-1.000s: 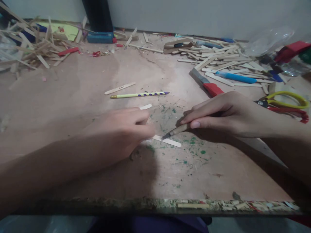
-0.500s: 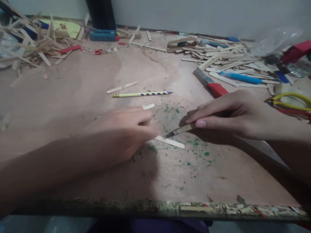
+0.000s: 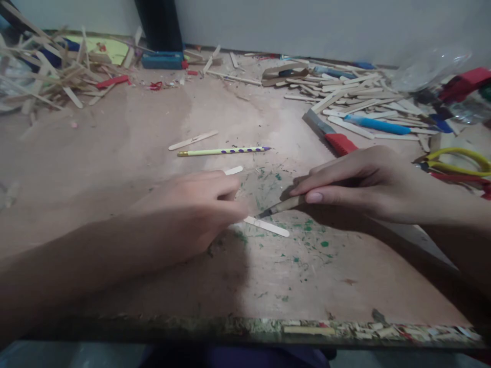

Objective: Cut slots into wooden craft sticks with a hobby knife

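My left hand (image 3: 203,204) is closed, thumb and fingers pressing a wooden craft stick (image 3: 271,228) against the wooden table (image 3: 230,286); the stick's left part is hidden under the hand. A second craft stick's rounded end (image 3: 235,170) pokes out beyond the knuckles. Between thumb and fingers, my right hand (image 3: 356,184) grips a small craft knife (image 3: 287,204), its dark blade tip touching or just over the stick beside my left thumb. Behind the hands lie a pale green pencil (image 3: 224,152) with purple spots and a craft stick with dark marks (image 3: 194,140).
A small saw (image 3: 339,144) with a red handle lies behind my right hand. A pile of craft sticks (image 3: 360,94) and a blue pen-like tool (image 3: 378,124) sit back right, yellow-handled scissors (image 3: 456,161) at right. Loose sticks (image 3: 57,71) heap up back left.
The knife tip has shifted very slightly left along the stick. Both hands keep their grips; the whole view has moved a little.
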Demonstrator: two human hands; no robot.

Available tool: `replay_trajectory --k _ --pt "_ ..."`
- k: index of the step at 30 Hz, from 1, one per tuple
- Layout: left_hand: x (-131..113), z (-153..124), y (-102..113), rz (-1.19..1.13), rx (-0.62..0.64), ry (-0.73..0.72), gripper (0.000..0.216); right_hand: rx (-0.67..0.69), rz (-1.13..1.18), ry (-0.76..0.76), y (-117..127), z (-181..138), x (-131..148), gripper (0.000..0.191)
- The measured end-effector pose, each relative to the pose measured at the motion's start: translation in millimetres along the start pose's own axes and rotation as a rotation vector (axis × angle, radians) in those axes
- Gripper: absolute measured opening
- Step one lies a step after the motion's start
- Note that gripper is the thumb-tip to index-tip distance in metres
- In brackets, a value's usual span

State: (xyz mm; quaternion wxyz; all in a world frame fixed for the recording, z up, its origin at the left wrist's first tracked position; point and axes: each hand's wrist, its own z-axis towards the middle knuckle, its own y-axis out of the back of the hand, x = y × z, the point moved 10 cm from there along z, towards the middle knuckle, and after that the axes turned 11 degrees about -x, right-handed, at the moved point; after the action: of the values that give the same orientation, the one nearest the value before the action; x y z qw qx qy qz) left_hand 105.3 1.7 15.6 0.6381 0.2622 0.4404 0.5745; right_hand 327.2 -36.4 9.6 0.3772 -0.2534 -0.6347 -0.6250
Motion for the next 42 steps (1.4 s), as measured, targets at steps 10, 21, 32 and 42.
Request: replay_trajectory --k 10,21,32,42 --pt "-1.1 0.5 -0.8 -0.002 0.001 -0.004 0.032 0.023 0.024 0.0 -0.4 -1.2 -0.3 0.025" --pt "-1.5 1.4 -0.2 -0.001 -0.009 -0.013 0.033 0.019 0.018 -0.01 -0.2 -0.3 -3.1 0.031" --pt "0.8 -2.2 0.4 -0.011 -0.012 -0.006 0.036 0.037 0.038 -0.007 -2.4 -0.7 0.2 0.028" --pt "-0.4 -0.6 -0.1 -0.011 0.002 -0.002 0.032 0.035 0.014 0.0 -1.2 -2.4 -0.6 0.032"
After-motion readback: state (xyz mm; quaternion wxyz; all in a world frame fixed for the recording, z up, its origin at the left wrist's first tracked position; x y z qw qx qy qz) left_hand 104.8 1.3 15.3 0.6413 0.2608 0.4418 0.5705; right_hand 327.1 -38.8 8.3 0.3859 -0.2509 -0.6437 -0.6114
